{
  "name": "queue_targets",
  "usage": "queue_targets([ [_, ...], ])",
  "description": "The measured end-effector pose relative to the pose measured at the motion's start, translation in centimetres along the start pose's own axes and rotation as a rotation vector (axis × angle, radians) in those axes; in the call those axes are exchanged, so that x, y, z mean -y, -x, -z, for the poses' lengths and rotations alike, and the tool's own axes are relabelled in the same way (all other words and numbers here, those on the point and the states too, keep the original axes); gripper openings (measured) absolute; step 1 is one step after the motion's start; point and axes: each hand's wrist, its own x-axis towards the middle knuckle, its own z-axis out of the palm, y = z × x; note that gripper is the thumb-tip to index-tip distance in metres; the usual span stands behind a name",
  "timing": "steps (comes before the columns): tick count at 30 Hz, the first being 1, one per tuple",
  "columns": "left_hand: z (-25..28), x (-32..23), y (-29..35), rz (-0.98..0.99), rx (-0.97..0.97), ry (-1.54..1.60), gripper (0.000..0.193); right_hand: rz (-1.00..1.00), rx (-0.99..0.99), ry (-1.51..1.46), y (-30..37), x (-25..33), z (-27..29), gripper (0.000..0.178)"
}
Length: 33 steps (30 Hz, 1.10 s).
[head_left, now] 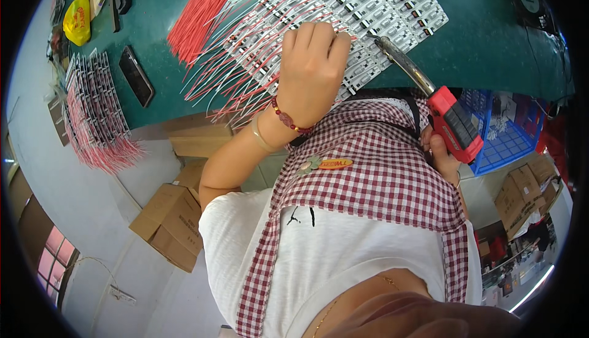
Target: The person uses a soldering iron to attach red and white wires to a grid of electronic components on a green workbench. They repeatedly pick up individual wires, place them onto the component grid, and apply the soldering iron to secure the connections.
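The left hand curls its fingers together over the board panel on the surface; their tips, and anything pinched, are hidden. The right hand, partly covered, grips the soldering iron. Leftward rows look wired, rightward ones bare; loose red wires seemingly remain unattached.
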Motion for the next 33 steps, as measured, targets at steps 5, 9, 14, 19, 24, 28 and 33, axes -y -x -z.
queue_targets([
  [5,-0.8,-0.4,0.6,-0.007,0.002,0.059,0.017,-0.064,-0.049,0.027,0.3,-0.2,-0.1,0.017],
  [9,-1.1,-0.5,0.8,0.014,0.014,0.074,0.019,-0.088,-0.041,0.035,0.5,-0.8,0.1,0.020],
  [14,-1.1,-0.4,0.9,0.024,-0.036,0.106,0.021,-0.031,-0.049,0.113,0.4,-1.1,0.1,0.020],
  [19,-1.3,-0.5,1.0,0.023,-0.048,0.114,0.019,-0.028,-0.066,0.139,0.0,-0.8,-0.2,0.020],
  [24,-1.2,-0.5,0.9,0.038,-0.023,0.111,0.018,0.031,-0.062,0.328,-0.1,-1.4,0.1,0.022],
  [28,-1.1,-0.4,0.8,0.052,-0.016,0.124,0.017,-0.047,-0.028,0.229,0.7,-1.9,0.5,0.019],
  [33,-1.2,-0.2,0.7,0.049,-0.023,0.122,0.017,-0.036,-0.020,0.042,0.6,-1.3,0.4,0.019],
])
